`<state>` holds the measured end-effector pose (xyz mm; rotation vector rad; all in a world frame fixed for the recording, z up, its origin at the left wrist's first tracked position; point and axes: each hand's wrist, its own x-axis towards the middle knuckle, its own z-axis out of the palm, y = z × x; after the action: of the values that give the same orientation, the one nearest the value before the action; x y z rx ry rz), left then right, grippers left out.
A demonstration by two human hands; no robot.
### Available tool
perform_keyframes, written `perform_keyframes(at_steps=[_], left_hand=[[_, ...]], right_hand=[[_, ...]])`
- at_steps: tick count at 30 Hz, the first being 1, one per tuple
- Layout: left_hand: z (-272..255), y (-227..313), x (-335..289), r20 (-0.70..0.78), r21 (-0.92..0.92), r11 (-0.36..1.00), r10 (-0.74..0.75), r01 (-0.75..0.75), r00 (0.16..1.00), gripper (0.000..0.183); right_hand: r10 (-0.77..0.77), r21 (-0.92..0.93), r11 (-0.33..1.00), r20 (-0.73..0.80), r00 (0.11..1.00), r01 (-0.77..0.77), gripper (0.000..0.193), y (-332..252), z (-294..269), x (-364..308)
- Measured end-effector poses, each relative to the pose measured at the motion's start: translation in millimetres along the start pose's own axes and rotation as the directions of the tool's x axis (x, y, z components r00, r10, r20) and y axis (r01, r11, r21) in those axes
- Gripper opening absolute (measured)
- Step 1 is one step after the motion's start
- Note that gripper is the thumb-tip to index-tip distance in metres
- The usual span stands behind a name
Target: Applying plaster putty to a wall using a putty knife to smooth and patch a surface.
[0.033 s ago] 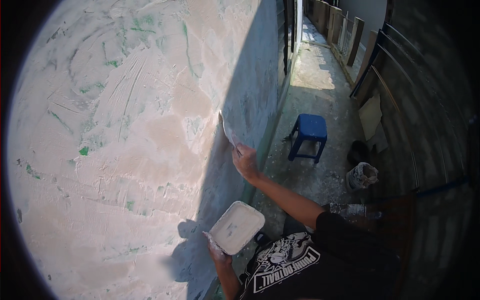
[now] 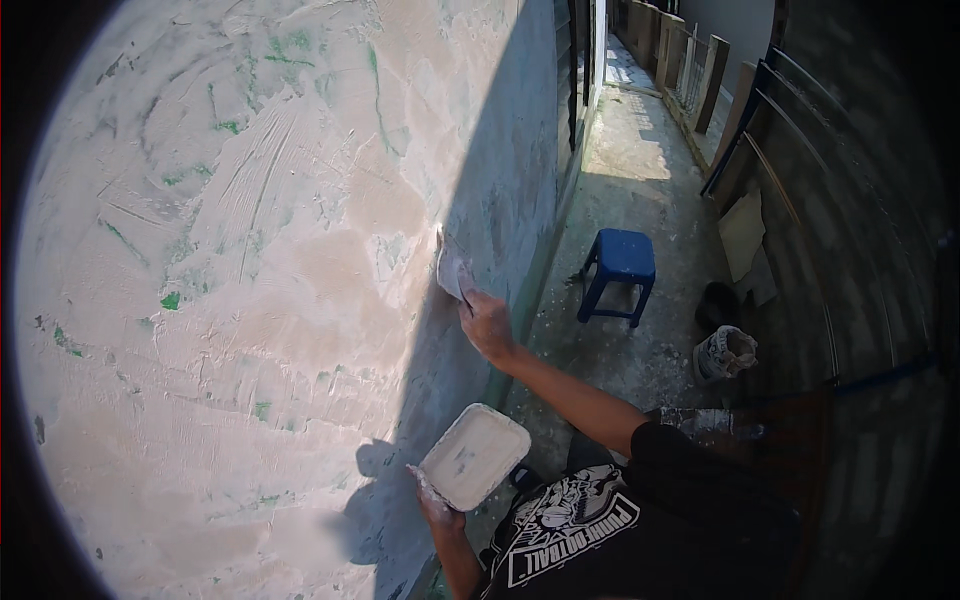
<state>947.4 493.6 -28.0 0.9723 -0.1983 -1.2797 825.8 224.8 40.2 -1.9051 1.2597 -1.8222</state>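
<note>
My right hand (image 2: 487, 326) is closed round the handle of a putty knife (image 2: 454, 272). Its blade rests against the wall (image 2: 300, 270), right by the line between sunlight and shade. White filler coats the wall in uneven patches, and green paint shows through in spots. Lower down, my left hand (image 2: 434, 503) grips a shallow white rectangular tray (image 2: 520, 442) by its near left edge. A smear of pale filler lies in the tray, and white residue covers the fingers of that hand.
A blue plastic stool (image 2: 625, 256) stands on the concrete floor (image 2: 610, 370) to the right. Beyond it are a filler-smeared bucket (image 2: 722, 354) and a dark round container (image 2: 717, 305). Boards (image 2: 742, 235) and long pipes lean along the right-hand wall. A narrow passage runs off ahead.
The putty knife has turned so that more of its blade face shows, and my right hand has shifted slightly left and down. The tray has stayed nearly still.
</note>
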Motion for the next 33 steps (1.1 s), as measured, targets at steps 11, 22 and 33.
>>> perform_keyframes(at_steps=[11, 22, 33], left_hand=[[-8.1, 1.9, -12.3, -0.032, -0.004, 1.0, 0.009, -0.009, 0.999, 0.06], [-11.5, -2.0, -10.8, -0.064, -0.007, 1.0, 0.017, -0.017, 0.998, 0.058], [2.4, 0.4, 3.3, 0.041, 0.021, 1.0, -0.021, 0.02, 0.999, 0.058]], right_hand=[[-0.062, -0.028, 0.997, 0.149, 0.987, 0.067, 0.015, 10.2, -6.8, -32.4], [0.148, -0.042, 0.989, 0.153, 0.977, -0.143, 0.011, 2.1, -3.4, -3.0], [0.281, -0.012, 0.957, 0.286, 0.916, -0.29, 0.012, 7.4, -40.3, -30.7]])
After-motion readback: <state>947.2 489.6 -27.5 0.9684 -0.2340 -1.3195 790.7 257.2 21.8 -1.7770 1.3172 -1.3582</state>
